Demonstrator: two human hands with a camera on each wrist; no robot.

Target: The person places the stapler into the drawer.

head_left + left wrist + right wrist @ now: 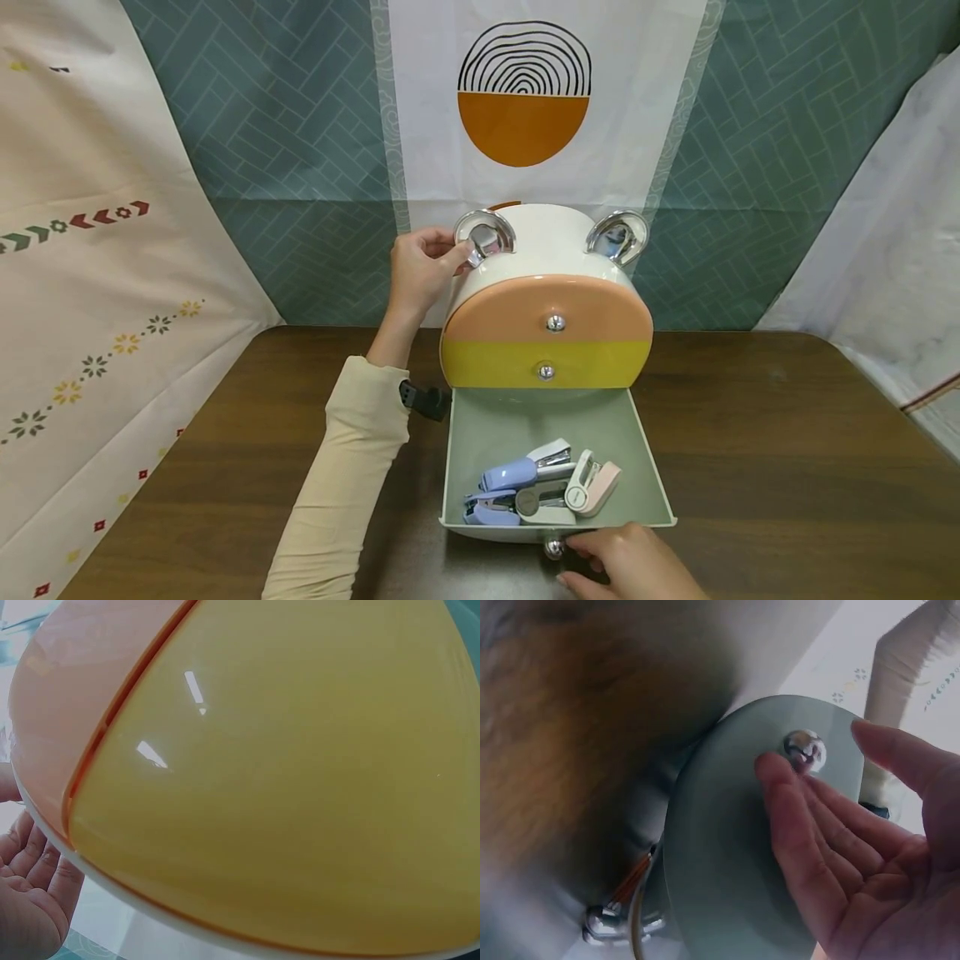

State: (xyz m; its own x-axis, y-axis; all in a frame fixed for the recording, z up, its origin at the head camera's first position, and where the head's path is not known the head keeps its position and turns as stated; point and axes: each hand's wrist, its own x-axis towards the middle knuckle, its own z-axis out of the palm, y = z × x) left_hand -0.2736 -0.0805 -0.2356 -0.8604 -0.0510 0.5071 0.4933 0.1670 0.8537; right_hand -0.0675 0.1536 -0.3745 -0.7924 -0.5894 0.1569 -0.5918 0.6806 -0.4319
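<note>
A small rounded drawer box [551, 237] with silver ears stands on the table. My left hand [422, 265] grips its left silver ear [487, 237], thumb in front. The green bottom drawer [483, 425] is pulled out toward me. Several mini staplers lie in it: a blue one [510, 475], another blue one [491, 513], a grey and white one [528, 502] and a pink and white one [602, 487]. At the drawer front, my right hand [630, 562] has its fingertips right at the silver knob [805, 750], while the thumb stands apart from it.
Above the open drawer, the orange drawer [498, 312] and the yellow drawer [487, 362] are closed. The brown wooden table [757, 433] extends to both sides. Behind the box hangs a green patterned cloth [292, 167] with a white panel.
</note>
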